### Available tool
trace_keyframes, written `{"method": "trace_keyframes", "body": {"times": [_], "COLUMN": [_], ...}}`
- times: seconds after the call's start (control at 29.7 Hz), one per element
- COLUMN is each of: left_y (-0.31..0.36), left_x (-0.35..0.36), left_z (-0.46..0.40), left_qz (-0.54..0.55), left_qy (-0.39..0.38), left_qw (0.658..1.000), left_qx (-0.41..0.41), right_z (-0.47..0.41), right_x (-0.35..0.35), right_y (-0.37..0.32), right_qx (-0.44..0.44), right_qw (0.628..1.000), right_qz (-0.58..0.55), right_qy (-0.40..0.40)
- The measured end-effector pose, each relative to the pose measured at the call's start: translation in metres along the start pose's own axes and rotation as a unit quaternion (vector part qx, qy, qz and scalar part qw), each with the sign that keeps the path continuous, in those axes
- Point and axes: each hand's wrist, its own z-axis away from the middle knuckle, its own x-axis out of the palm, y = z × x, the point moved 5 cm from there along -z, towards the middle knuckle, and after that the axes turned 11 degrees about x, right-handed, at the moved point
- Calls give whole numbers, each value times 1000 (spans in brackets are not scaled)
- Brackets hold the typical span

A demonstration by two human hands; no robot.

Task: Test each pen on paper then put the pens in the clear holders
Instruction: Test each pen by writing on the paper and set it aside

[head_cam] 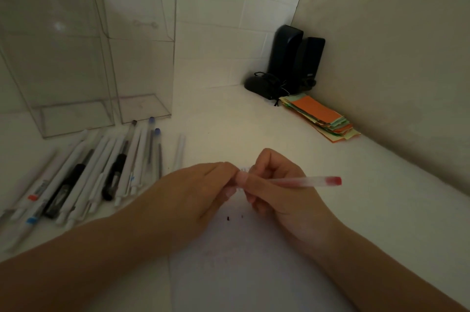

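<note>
Red-capped pen (305,181), translucent barrel, lies level at centre frame, its red end pointing right; the right hand (274,184) curls round the barrel, and the left hand (203,189) pinches its near end, which the fingertips hide, so whether a cap is there cannot be told. White paper (254,261), lower centre, bears two small dark marks and is cut off by the bottom edge. Clear holders: left holder (58,70), cropped at the upper left, and right holder (145,57) beside it; nothing visible inside either. Loose pens (101,172), white and black, at left on the white desk (229,121), several blurred. Upper right corner: dark speakers (297,57), dark mouse (256,82), stack of coloured paper slips (320,116).
</note>
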Motion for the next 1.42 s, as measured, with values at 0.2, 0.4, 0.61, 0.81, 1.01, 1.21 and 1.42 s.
{"method": "trace_keyframes", "body": {"times": [0.2,0.4,0.61,0.81,1.01,1.21,1.42], "left_y": [7,9,1,1,5,-5,-15], "left_x": [-10,-12,-7,11,15,11,6], "left_z": [-5,-6,1,5,3,1,0], "left_qz": [-21,-13,56,28,55,89,78], "left_qy": [-43,-48,-17,-110,-171,-132,-37], "left_qw": [999,999,997,993,984,987,991], "left_qx": [10,19,-58,15,22,-32,-104], "right_z": [2,5,-3,-13,-16,-22,-22], "right_x": [7,4,-21,-58,-32,-33,-29], "right_y": [-7,-12,-16,-3,-3,2,3], "right_qx": [-34,-48,-19,110,31,-3,-16], "right_qw": [996,993,999,981,974,966,962], "right_qz": [-23,-8,-34,75,181,202,226], "right_qy": [-79,-106,-21,143,135,163,151]}}
